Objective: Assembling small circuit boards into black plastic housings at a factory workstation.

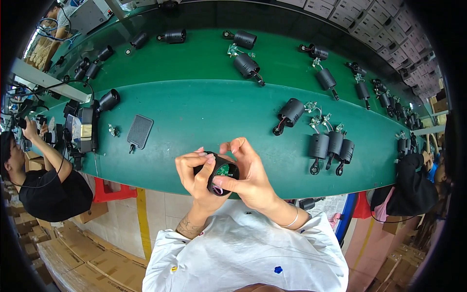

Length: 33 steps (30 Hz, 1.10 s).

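Both my hands hold one black cylindrical lamp housing (221, 170) just above the near edge of the green conveyor belt (204, 114). My left hand (194, 177) wraps around the housing's left side. My right hand (245, 173) cups its right side, with fingertips at the open end where a small green circuit board shows inside.
Several black lamp housings with wires lie on the belt: one (291, 113) in the middle, a group of three (332, 145) to the right, more along the far lane. A flat dark pad (139, 131) and a black tool block (87, 129) sit left. Other workers sit left and right.
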Available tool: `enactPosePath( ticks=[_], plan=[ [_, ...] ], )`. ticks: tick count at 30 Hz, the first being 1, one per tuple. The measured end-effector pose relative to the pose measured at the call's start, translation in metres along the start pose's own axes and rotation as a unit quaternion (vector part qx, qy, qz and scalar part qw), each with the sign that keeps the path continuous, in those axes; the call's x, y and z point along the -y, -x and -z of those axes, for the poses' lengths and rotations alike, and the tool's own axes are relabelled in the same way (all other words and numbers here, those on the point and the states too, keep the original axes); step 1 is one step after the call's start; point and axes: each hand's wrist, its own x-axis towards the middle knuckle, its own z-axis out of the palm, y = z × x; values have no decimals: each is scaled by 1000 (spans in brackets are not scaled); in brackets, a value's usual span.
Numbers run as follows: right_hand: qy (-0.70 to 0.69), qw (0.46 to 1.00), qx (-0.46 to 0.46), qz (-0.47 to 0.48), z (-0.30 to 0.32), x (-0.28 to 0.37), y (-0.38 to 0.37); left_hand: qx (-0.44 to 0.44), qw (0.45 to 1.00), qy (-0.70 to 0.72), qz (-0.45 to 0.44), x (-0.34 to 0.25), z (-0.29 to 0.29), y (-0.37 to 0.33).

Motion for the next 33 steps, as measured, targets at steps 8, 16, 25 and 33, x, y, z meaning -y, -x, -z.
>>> enactPosePath(
  ticks=[8, 16, 25, 33],
  plan=[
    [24, 999, -19, 44, 3, -11, 5, 20, 1000, 20, 13, 0, 0, 2],
    [79, 997, -17, 9, -1, 0, 6, 17, 985, 134, 104, -3, -3, -2],
    [114, 992, -10, -43, 8, 9, 5, 79, 968, 184, 152, -5, 4, -3],
    [431, 895, 80, 87, 13, 35, -2, 89, 950, 233, 186, -12, 8, -12]
  ],
)
